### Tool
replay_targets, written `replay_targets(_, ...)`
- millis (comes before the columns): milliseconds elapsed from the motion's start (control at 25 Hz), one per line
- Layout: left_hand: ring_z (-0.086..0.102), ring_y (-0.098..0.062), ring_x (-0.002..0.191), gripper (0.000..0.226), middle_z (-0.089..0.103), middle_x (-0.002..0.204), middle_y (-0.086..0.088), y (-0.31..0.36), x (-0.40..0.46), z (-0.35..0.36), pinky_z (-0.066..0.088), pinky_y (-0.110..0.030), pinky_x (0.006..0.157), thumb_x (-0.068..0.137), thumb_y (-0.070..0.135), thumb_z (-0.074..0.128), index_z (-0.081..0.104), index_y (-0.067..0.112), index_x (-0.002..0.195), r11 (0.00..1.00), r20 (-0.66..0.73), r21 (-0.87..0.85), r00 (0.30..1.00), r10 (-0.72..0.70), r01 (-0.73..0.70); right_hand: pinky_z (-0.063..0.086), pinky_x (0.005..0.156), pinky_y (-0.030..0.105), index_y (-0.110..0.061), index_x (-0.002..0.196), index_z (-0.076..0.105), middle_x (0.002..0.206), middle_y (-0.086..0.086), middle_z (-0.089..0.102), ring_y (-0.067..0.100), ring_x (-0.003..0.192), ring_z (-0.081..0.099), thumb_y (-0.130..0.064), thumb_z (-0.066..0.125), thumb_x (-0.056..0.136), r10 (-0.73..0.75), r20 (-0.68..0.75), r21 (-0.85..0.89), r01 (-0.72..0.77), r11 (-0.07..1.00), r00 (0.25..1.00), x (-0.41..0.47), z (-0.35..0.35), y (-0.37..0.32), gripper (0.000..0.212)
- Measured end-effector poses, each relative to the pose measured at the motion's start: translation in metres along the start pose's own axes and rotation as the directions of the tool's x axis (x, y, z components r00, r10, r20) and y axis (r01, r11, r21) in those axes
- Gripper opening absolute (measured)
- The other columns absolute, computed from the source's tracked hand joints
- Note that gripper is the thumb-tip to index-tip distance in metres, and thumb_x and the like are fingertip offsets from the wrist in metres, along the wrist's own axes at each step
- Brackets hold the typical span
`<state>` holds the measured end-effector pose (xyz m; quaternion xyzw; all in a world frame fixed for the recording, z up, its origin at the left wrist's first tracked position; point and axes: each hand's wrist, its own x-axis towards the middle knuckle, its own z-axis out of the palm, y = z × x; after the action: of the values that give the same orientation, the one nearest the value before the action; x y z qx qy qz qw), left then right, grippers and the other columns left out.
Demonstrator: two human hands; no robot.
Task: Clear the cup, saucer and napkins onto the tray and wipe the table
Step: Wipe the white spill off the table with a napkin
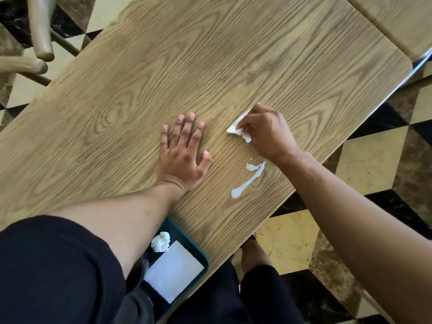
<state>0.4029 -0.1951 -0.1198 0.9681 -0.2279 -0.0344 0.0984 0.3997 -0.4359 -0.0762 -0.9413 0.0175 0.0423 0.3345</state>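
My left hand [183, 157] lies flat on the wooden table [140, 90], fingers spread, holding nothing. To its right, my right hand [268, 134] presses a white napkin [238, 127] against the tabletop. A white streak of spilled liquid [247, 181] runs across the wood just below that hand. At the near table edge sits a teal tray [203, 256], partly under my left arm. On it lie a flat white napkin [173, 270] and a crumpled white napkin [160, 242]. No cup or saucer shows.
A wooden chair [39, 38] stands past the table's far left edge. A second wooden surface [397, 22] lies at the top right. Checkered floor tiles [364, 164] surround the table. My dark clothing fills the lower left.
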Motion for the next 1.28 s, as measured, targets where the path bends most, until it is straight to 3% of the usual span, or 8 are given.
replay_targets(80,0.013,-0.027,0.157,0.072,0.021,0.169,-0.007,0.0,0.0,0.0,0.01,-0.058,0.124,0.092,0.046,0.042,0.033,0.019,0.158,1.0,-0.006,0.0,1.0,-0.006,0.006,0.056,0.071,0.036,-0.014,0.085,0.081,0.087,0.0,0.067,0.02,0.075,0.066,0.002,0.069,0.077,-0.006,-0.029,-0.004,0.006,1.0,1.0,0.003,0.003,-0.003,0.022)
replay_targets(320,0.018,-0.029,0.156,0.07,0.027,0.167,-0.009,0.0,0.0,0.001,0.01,-0.058,0.124,0.09,0.042,0.046,0.04,0.016,0.154,1.0,-0.058,-0.02,0.998,0.003,-0.004,0.037,0.063,0.022,-0.015,0.078,0.078,0.084,-0.002,0.064,0.015,0.072,0.049,0.009,0.061,0.075,-0.28,0.315,-0.015,0.3,0.954,0.907,-0.052,-0.004,-0.002,0.03)
replay_targets(440,0.017,-0.028,0.156,0.069,0.027,0.167,-0.008,0.0,0.0,0.001,0.01,-0.058,0.124,0.09,0.043,0.046,0.04,0.017,0.154,1.0,-0.057,-0.03,0.998,0.005,-0.007,0.045,0.069,0.023,-0.015,0.087,0.081,0.087,0.0,0.066,0.012,0.076,0.057,0.005,0.068,0.079,-0.04,0.046,-0.034,0.042,0.999,0.998,-0.039,-0.023,0.028,0.026)
replay_targets(560,0.018,-0.028,0.156,0.069,0.027,0.167,-0.009,0.001,0.001,0.001,0.009,-0.058,0.125,0.09,0.043,0.046,0.041,0.017,0.154,1.0,-0.062,-0.021,0.998,0.001,-0.002,0.039,0.074,0.004,-0.017,0.1,0.082,0.095,-0.003,0.066,0.007,0.082,0.059,-0.008,0.068,0.088,0.305,-0.246,0.078,-0.295,0.952,0.92,-0.047,-0.028,0.033,0.021)
replay_targets(760,0.017,-0.028,0.156,0.071,0.025,0.167,-0.009,0.002,0.0,0.0,0.008,-0.057,0.125,0.089,0.043,0.046,0.041,0.016,0.154,0.999,-0.051,-0.039,0.999,-0.012,0.01,0.054,0.072,0.029,-0.013,0.108,0.08,0.096,0.001,0.066,0.014,0.075,0.062,-0.011,0.069,0.091,0.3,-0.256,0.128,-0.275,0.953,0.919,-0.11,0.017,-0.014,0.02)
replay_targets(920,0.015,-0.027,0.156,0.071,0.024,0.168,-0.008,0.001,0.0,0.0,0.007,-0.057,0.125,0.089,0.044,0.046,0.04,0.017,0.155,0.999,-0.047,-0.044,0.999,-0.009,0.007,0.047,0.073,0.014,-0.015,0.107,0.081,0.096,-0.005,0.064,0.006,0.078,0.06,-0.006,0.069,0.089,0.277,-0.122,0.162,-0.256,0.953,0.953,-0.134,0.035,-0.036,0.023)
replay_targets(1080,0.019,-0.027,0.155,0.07,0.027,0.167,-0.01,0.0,0.001,0.002,0.009,-0.057,0.125,0.089,0.044,0.047,0.042,0.016,0.154,1.0,-0.069,-0.027,0.998,-0.013,0.011,0.053,0.079,0.027,-0.013,0.101,0.081,0.095,0.0,0.066,0.006,0.084,0.06,-0.002,0.064,0.09,0.386,-0.321,0.195,-0.338,0.921,0.865,-0.096,0.028,-0.024,0.023)
replay_targets(1280,0.019,-0.027,0.156,0.07,0.026,0.167,-0.01,0.0,0.001,0.003,0.009,-0.056,0.125,0.089,0.043,0.047,0.041,0.016,0.154,0.999,-0.066,-0.031,0.998,-0.014,0.012,0.047,0.075,0.023,-0.015,0.099,0.082,0.095,0.002,0.067,0.018,0.083,0.063,-0.001,0.065,0.089,-0.012,0.013,0.134,0.01,0.991,1.0,-0.095,0.047,-0.039,0.024)
